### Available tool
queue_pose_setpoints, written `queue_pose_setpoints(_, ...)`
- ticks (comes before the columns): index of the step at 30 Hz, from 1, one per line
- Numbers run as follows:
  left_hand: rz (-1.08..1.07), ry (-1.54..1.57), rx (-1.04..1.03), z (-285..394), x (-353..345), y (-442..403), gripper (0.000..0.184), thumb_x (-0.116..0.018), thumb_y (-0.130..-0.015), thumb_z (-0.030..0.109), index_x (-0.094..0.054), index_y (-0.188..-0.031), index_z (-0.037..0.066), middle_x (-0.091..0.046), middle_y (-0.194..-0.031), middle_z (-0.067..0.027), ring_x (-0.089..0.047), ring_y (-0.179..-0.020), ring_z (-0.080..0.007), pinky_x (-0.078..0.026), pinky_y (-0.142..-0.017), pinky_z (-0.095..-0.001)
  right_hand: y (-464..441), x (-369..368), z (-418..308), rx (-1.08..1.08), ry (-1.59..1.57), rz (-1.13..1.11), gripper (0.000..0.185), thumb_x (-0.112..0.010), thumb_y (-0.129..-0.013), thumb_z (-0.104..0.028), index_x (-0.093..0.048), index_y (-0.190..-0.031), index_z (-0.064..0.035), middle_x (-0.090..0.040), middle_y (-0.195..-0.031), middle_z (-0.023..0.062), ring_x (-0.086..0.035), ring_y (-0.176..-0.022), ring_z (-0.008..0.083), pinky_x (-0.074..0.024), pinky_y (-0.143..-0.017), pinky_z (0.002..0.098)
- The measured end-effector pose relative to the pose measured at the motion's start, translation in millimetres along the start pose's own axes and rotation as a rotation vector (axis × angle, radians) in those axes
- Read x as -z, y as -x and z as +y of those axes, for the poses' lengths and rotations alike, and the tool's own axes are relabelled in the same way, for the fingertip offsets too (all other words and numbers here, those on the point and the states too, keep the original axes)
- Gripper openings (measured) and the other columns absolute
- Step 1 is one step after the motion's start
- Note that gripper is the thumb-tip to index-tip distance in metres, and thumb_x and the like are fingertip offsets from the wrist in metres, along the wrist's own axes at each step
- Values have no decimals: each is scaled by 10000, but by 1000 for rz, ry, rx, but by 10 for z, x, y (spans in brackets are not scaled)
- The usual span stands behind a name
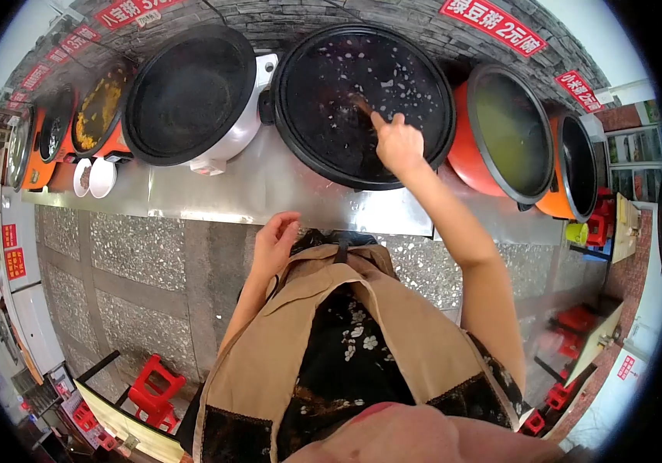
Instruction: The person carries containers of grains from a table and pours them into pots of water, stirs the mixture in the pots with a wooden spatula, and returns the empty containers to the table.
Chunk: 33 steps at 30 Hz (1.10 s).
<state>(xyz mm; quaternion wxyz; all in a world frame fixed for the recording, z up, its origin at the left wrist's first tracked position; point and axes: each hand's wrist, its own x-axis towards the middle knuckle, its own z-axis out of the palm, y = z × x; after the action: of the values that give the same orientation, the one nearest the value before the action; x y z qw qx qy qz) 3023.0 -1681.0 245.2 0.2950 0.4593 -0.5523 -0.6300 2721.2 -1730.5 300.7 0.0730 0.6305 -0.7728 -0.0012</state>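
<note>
My right hand reaches over a large round black-rimmed pot with pale bits scattered across its dark contents. The fingers are closed on a brown, wooden-looking utensil; its far end sits in the dark contents, and its exact kind is unclear. In front of the apron, near the metal counter's edge, my left hand hangs with loosely bent fingers and nothing visible in it.
On the metal counter stand a white cooker with a dark round top, a red pot of greenish liquid, orange pots at both ends, and two small white bowls. Red stools stand behind me.
</note>
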Motion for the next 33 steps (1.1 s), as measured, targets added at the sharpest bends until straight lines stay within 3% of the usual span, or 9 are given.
queue_pose_setpoints(2, -37, 16, -24, 87, 21, -18, 189, -572, -884, 107, -605, -1046, 17, -578, -775, 18, -486, -686, -46, -422, -624, -203, -106, 27, 88, -50, 48, -82, 343, -460, -844, -127, -548, -1176, -131, -598, -872, 194, -658, -703, 322, -545, -595, 386)
queue_pose_setpoints(6, -44, -57, -66, 224, 177, -121, 193, -573, -882, 111, -604, -1049, 18, -578, -777, 20, -486, -681, -49, -422, -620, -206, -192, 99, 291, -136, 95, -209, 315, -435, -868, -124, -545, -1163, -123, -611, -935, 218, -656, -822, 338, -545, -690, 390)
queue_pose_setpoints(9, -17, -57, -110, 178, 188, -307, 202, -561, -888, 111, -600, -1060, 14, -589, -814, 11, -507, -725, -57, -434, -673, -212, -172, 166, 492, -201, 24, -344, 320, -470, -831, -112, -559, -1139, -120, -638, -997, 185, -638, -909, 337, -523, -776, 422)
queue_pose_setpoints(15, -69, 36, -132, 41, 194, -432, 201, -562, -885, 104, -596, -1053, -2, -592, -834, 6, -512, -743, -62, -436, -691, -215, 70, 415, 540, -340, -28, -483, 360, -492, -797, -116, -579, -1146, -132, -628, -1057, 178, -603, -1009, 333, -503, -833, 422)
queue_pose_setpoints(21, -112, -4, -142, 45, 118, -407, 206, -574, -875, 98, -600, -1056, 4, -590, -822, 5, -504, -730, -61, -434, -681, -213, 451, 599, 576, -312, -88, -509, 473, -470, -773, -98, -539, -1238, -143, -603, -1113, 178, -586, -1036, 329, -481, -874, 428)
queue_pose_setpoints(28, -151, -5, -175, 9, 19, -755, 205, -577, -869, 96, -604, -1053, 10, -595, -816, 2, -502, -719, -59, -436, -671, -214, 475, 879, 439, -302, -54, -669, 460, -469, -765, -101, -548, -1217, -119, -601, -1121, 161, -577, -1049, 312, -476, -870, 434)
queue_pose_setpoints(31, -151, -47, -191, 51, 20, -647, 204, -578, -869, 96, -604, -1052, 10, -599, -811, -1, -505, -711, -60, -437, -663, -215, 689, 1145, 253, -168, 17, -735, 449, -483, -758, -100, -554, -1201, -117, -631, -1035, 166, -612, -964, 326, -494, -821, 444)
queue_pose_setpoints(33, -155, -47, -205, 112, 13, -557, 202, -581, -868, 95, -604, -1049, 9, -600, -801, -1, -508, -705, -60, -438, -658, -215, 903, 1279, 90, -86, 26, -739, 433, -503, -758, -94, -547, -1189, -101, -651, -905, 171, -640, -853, 333, -523, -722, 437)
